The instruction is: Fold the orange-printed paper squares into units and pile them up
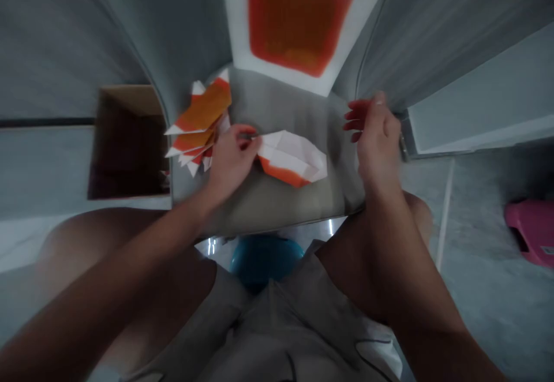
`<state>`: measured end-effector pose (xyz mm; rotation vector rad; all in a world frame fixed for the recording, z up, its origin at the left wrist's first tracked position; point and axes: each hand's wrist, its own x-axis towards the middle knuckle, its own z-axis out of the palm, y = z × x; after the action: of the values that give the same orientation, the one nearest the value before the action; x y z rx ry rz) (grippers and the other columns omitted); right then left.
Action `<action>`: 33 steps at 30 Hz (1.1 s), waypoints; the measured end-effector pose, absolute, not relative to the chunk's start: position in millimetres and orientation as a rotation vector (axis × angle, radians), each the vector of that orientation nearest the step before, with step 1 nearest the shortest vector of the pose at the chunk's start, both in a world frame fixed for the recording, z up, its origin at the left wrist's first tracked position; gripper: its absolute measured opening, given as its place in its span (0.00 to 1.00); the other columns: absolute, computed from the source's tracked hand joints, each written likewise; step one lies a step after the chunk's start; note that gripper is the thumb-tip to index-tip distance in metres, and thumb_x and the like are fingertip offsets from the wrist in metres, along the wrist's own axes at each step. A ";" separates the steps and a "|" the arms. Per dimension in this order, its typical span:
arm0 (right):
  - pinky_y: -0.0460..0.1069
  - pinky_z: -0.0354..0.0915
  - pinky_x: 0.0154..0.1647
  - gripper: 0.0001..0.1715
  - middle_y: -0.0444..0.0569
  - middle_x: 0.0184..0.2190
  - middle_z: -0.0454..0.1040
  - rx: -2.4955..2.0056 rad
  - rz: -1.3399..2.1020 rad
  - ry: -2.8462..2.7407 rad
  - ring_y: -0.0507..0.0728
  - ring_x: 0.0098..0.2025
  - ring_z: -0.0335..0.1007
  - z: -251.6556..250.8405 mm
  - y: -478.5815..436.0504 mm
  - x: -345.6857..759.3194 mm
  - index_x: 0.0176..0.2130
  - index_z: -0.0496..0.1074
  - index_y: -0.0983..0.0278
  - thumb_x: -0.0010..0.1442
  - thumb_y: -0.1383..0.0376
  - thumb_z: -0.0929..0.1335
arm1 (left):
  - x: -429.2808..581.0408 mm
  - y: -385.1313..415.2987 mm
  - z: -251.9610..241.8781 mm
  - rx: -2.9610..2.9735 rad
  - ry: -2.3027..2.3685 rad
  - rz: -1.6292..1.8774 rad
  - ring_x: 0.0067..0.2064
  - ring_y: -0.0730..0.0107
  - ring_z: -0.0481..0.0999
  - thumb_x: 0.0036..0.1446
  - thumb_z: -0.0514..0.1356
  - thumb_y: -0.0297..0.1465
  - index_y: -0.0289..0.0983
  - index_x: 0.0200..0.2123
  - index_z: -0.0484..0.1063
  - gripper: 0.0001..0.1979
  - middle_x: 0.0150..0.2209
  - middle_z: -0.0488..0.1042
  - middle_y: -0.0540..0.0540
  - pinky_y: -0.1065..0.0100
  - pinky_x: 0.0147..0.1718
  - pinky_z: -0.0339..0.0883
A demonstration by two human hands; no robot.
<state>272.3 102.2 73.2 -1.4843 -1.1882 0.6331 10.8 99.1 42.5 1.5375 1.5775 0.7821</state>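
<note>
My left hand (234, 160) pinches the left end of a folded white-and-orange paper piece (292, 160), which lies on a grey tabletop (277, 203). To the left of that hand is a loose pile of similar folded papers (199, 122), white with orange faces and pointed tips. My right hand (376, 139) is raised, slightly blurred, over the right edge of the tabletop, with its fingers apart and nothing in them. Beyond the tabletop lies a white sheet with a large orange square (298, 24).
An open cardboard box (127, 145) with a dark inside stands left of the tabletop. Below the tabletop's near edge, between my knees, is a round blue object (264, 261). A pink object (530, 232) sits on the floor at the right.
</note>
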 end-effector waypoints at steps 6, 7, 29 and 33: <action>0.53 0.70 0.41 0.33 0.50 0.35 0.77 -1.363 0.623 -1.254 0.56 0.37 0.74 83.4 86.4 245.8 0.41 0.78 0.63 0.74 0.42 0.59 | 12.7 34.2 44.2 1.491 1.869 0.900 0.37 0.65 0.81 0.67 0.58 0.39 0.42 0.46 0.67 0.09 0.39 0.79 0.49 0.64 0.36 0.72; 0.53 0.70 0.41 0.34 0.50 0.34 0.77 -1.345 0.639 -1.250 0.56 0.36 0.74 81.9 81.7 243.9 0.42 0.78 0.64 0.74 0.42 0.58 | 12.7 23.2 44.2 1.520 1.902 0.905 0.38 0.63 0.81 0.67 0.58 0.39 0.42 0.46 0.67 0.08 0.39 0.79 0.48 0.63 0.38 0.73; 0.60 0.69 0.57 0.17 0.58 0.47 0.77 -1.559 0.366 -1.692 0.65 0.51 0.73 -6.2 -46.9 251.2 0.48 0.84 0.61 0.70 0.56 0.69 | 15.0 -15.4 14.4 2.242 1.701 0.986 0.72 0.45 0.62 0.65 0.57 0.29 0.40 0.64 0.71 0.24 0.72 0.62 0.35 0.46 0.68 0.61; 0.59 0.70 0.53 0.16 0.55 0.44 0.77 -1.548 0.221 -1.796 0.62 0.48 0.73 -19.1 -41.8 251.6 0.50 0.84 0.59 0.71 0.56 0.69 | 11.1 -13.6 10.2 2.406 1.578 0.941 0.72 0.47 0.64 0.67 0.55 0.28 0.38 0.70 0.64 0.28 0.71 0.64 0.34 0.46 0.67 0.63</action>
<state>251.6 -41.8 -19.1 -1.5482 -1.7961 0.2211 11.1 -13.6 10.2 2.4059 1.5780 0.9409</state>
